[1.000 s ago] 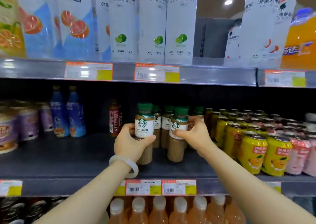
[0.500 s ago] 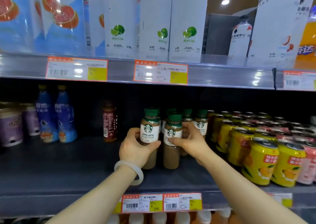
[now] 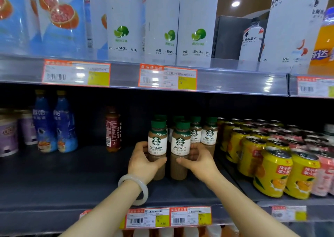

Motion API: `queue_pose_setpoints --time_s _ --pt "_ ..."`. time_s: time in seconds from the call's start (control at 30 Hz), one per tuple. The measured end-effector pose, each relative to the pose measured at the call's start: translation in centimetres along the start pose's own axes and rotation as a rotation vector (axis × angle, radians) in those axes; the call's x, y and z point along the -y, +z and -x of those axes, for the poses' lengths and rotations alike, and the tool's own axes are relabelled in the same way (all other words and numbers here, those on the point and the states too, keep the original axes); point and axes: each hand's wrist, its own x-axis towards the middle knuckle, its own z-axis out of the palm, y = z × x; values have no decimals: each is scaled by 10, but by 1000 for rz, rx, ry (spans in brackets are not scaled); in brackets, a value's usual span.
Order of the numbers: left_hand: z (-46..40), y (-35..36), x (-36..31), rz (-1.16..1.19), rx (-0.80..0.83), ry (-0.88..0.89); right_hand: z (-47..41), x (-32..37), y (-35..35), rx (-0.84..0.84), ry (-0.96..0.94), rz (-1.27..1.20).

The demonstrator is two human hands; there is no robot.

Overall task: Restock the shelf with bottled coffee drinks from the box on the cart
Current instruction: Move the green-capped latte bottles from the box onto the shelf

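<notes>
**Bottle Handling: Grip at the Lower Body**

The left hand (image 3: 144, 161) wraps one bottle (image 3: 157, 146); the right hand (image 3: 196, 159) wraps a second bottle (image 3: 180, 150). Both stand upright on the shelf (image 3: 72, 182), before the row. Likely rigid, full, moderately heavy, smooth. Grip below the label, not the cap.

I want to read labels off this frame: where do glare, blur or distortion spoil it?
Head view: glare whitens the upper price tags; the top-shelf bottles lean and smear from wide-angle distortion; the shelf back is in dark shadow; the latte bottle in the left hand reads sharply.
</notes>
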Motion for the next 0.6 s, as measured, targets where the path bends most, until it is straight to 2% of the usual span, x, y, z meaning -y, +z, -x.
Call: queue_pose_setpoints --time_s 0.1,0.6 --pt "1 -5 5 -10 61 0 -1 -5 2 -22 -4 -13" --pt "-5 3 1 -88 18 -25 -3 -7 10 -29 -33 -10"
